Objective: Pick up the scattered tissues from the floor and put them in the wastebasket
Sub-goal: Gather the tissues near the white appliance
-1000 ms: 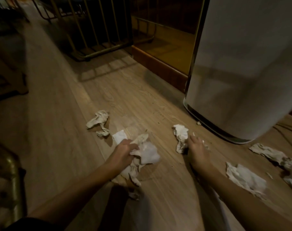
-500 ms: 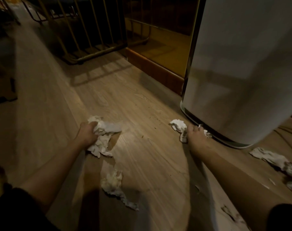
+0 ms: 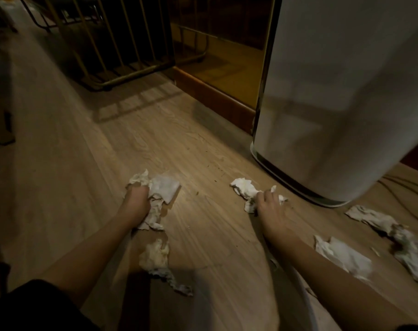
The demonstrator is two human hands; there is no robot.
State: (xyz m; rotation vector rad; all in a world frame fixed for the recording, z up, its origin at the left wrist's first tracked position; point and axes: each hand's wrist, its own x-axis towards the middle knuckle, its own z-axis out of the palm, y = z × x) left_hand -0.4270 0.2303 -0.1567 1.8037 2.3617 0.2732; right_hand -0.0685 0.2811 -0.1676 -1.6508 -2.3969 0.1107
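Left hand (image 3: 136,203) fingers clenched round tissue wad (image 3: 166,187), right hand (image 3: 271,207) fingers grasping crumpled tissue (image 3: 242,188)

A: Where are the hands lying?

B: The left hand (image 3: 137,199) is gripping a wad of tissues (image 3: 163,188) on the floor (image 3: 60,163), left of centre. The right hand (image 3: 271,206) is lying on another tissue (image 3: 242,188) to the right, just before the tall unit (image 3: 334,91).

A: And the loose ones?

B: One scrap (image 3: 155,255) is lying between the forearms, just beside the left one. A crumpled sheet (image 3: 341,254) is sitting right of the right forearm, and a long strip (image 3: 380,220) is trailing farther right, near a cable (image 3: 404,185). Behind everything, a barred rack (image 3: 112,44) is standing left of a raised step (image 3: 215,96).
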